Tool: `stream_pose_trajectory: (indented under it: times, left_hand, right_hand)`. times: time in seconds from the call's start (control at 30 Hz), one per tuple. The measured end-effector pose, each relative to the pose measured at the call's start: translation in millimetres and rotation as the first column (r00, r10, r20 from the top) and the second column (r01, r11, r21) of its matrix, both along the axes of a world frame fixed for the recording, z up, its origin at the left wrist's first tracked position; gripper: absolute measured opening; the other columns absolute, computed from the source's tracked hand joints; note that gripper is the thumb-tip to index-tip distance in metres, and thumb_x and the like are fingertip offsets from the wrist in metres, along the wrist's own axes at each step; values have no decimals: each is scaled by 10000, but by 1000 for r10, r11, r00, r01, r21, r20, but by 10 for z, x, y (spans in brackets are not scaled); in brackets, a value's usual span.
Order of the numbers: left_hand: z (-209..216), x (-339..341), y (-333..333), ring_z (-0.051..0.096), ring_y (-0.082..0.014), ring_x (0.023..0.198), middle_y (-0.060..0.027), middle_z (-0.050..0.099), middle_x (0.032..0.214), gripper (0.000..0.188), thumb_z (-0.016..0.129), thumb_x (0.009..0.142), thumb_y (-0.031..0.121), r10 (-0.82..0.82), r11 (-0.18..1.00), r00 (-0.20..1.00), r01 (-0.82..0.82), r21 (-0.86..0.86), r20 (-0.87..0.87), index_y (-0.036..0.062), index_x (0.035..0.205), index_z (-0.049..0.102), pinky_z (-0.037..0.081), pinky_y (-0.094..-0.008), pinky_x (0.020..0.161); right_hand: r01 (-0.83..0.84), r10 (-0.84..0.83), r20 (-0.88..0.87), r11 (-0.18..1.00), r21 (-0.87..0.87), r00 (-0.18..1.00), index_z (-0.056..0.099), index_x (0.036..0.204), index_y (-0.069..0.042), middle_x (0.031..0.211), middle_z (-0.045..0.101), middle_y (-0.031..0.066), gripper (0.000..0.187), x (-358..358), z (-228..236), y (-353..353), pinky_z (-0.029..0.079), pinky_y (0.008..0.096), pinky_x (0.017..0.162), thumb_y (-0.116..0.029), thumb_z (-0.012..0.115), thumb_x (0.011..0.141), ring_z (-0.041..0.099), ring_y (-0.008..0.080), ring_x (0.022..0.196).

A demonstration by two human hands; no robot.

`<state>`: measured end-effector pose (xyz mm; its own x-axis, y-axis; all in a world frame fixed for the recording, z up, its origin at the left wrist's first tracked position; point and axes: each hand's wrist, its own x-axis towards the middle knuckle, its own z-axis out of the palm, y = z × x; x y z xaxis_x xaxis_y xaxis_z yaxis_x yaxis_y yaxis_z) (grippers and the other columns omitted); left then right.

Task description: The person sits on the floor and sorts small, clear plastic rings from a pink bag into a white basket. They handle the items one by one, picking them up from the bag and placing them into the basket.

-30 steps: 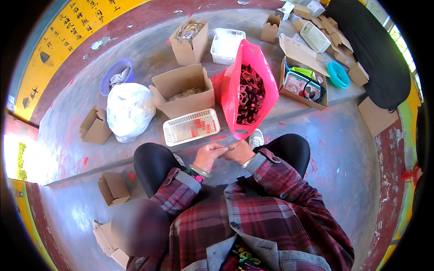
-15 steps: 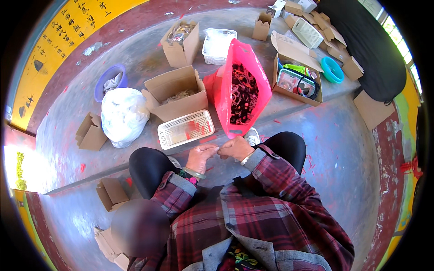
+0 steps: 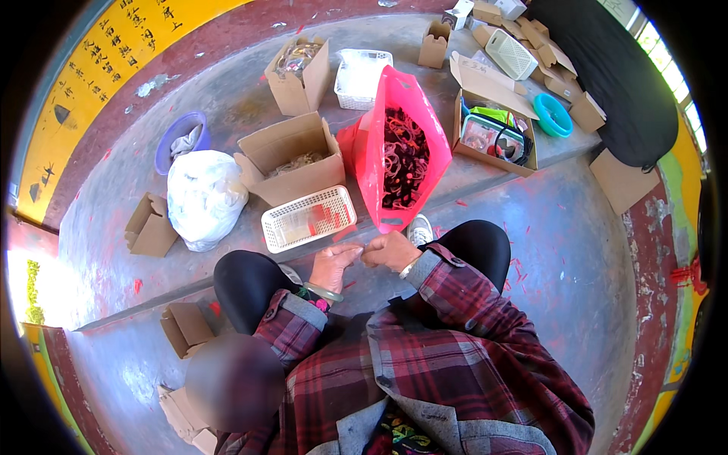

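Between my knees, my left hand (image 3: 332, 266) and my right hand (image 3: 390, 251) meet at their fingertips. The fingers of both are pinched together; whatever they hold is too small or hidden to name. Just beyond them stands a pink bag (image 3: 434, 163), its mouth wide, filled with dark and reddish looped bands (image 3: 404, 155). Left of the bag, near my left hand, sits a white plastic basket (image 3: 273, 236) with a few red strips in it. Behind that basket, a cardboard box (image 3: 307, 180) holds pale loops or coils.
A stuffed white plastic bag (image 3: 206, 199) and a purple basin (image 3: 161, 150) are at the left. At the right are a box of supplies (image 3: 497, 160), a teal basin (image 3: 551, 115) and heaped cardboard (image 3: 557, 61). A step edge (image 3: 174, 294) crosses the floor; red scraps lie about.
The whole view has shifted slightly, so the things on the floor appear a little further left. Both hands stay together at the fingertips, nearly in the same pose.
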<state>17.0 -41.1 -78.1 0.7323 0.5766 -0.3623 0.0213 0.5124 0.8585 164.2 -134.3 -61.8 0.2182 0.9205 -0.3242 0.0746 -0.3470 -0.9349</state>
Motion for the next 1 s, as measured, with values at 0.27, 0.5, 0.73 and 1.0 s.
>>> stream_pose_trajectory:
  times: [0.27,0.5,0.73,1.0]
  left_hand:
    - [-89,-5,-5,511,-86,705,-49,631,857,173,639,763,83,-22,997,998,26,-66,52,-4,912,641,395,-220,649]
    - [-25,14,-10,539,-107,767,-53,625,902,195,612,800,111,-71,985,992,87,-152,105,-1,958,628,415,-238,692]
    - [-93,-6,30,547,-136,863,-78,620,962,202,592,820,129,-53,980,975,92,-175,216,-13,959,624,414,-268,771]
    - [-90,14,22,541,-147,903,-78,612,980,192,617,802,124,-71,964,970,127,-235,231,-7,941,632,405,-285,812]
  right_hand:
    - [-58,50,-129,996,-60,990,649,810,51,710,639,94,219,9,-83,4,483,251,640,-146,618,719,609,135,659]
    - [-40,38,-92,999,-10,995,663,766,13,635,630,69,200,-3,-96,1,478,231,597,-170,611,703,601,113,601]
    - [-71,70,-119,998,-1,990,667,746,20,639,631,73,204,-28,-76,16,473,238,592,-180,646,710,596,109,608]
    - [-29,30,-20,999,41,999,671,714,-3,590,622,75,175,-86,-66,7,471,234,563,-176,658,690,594,109,559]
